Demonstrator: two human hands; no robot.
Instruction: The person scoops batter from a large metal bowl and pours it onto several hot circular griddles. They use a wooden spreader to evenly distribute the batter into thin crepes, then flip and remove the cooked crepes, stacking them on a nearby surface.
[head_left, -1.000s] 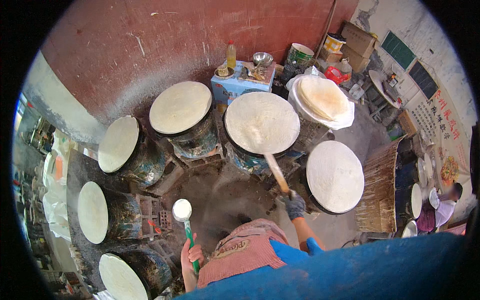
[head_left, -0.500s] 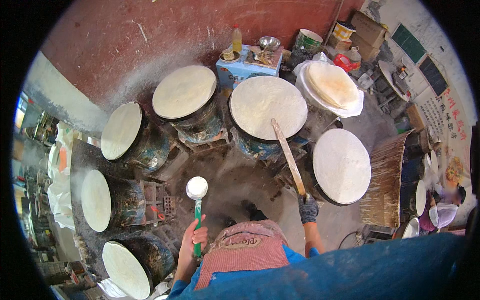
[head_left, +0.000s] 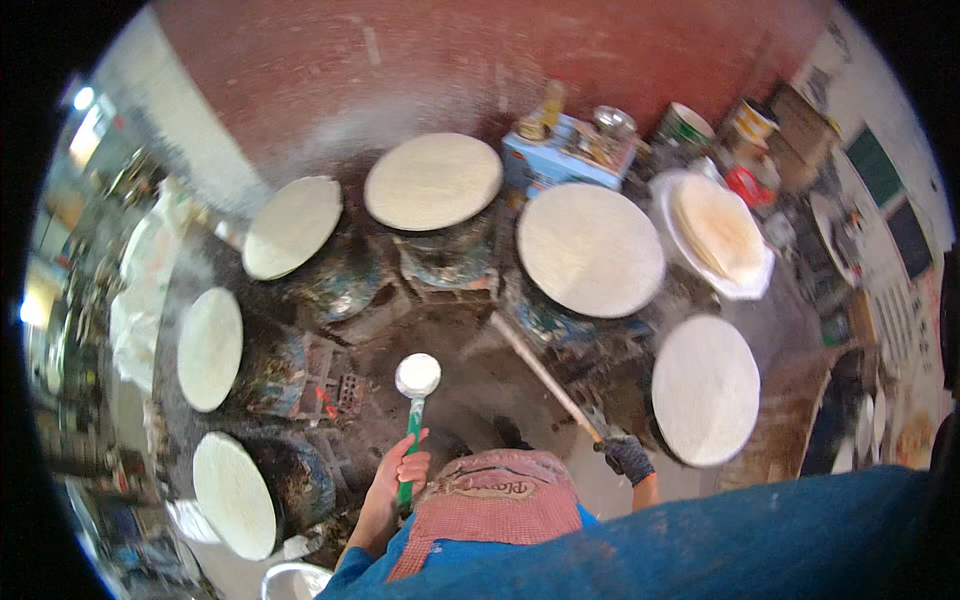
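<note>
My bare left hand (head_left: 398, 478) grips the green handle of a ladle (head_left: 418, 376), whose round head is full of white batter. My gloved right hand (head_left: 625, 455) holds a long, flat wooden stick (head_left: 545, 365) that points up and left, its tip just below the center griddle (head_left: 590, 250), apparently off its surface. Pale batter covers that round griddle, which stands on a soot-stained drum stove. Similar coated griddles surround me: right (head_left: 705, 390), upper middle (head_left: 433, 180), upper left (head_left: 290, 228), left (head_left: 208, 348) and lower left (head_left: 233, 495).
A stack of tan flatbreads (head_left: 720, 230) rests on white sheeting at right. Behind stands a blue box (head_left: 560, 160) bearing a bottle (head_left: 553, 105) and a metal bowl (head_left: 615, 122). A red wall (head_left: 470, 50) backs the stoves, white sacks (head_left: 145, 280) lie at left, and cardboard (head_left: 805, 135) is piled upper right.
The stick has come off the center griddle and swung left and down. My view has turned, shifting the center griddle rightward. The ladle stays in my left hand.
</note>
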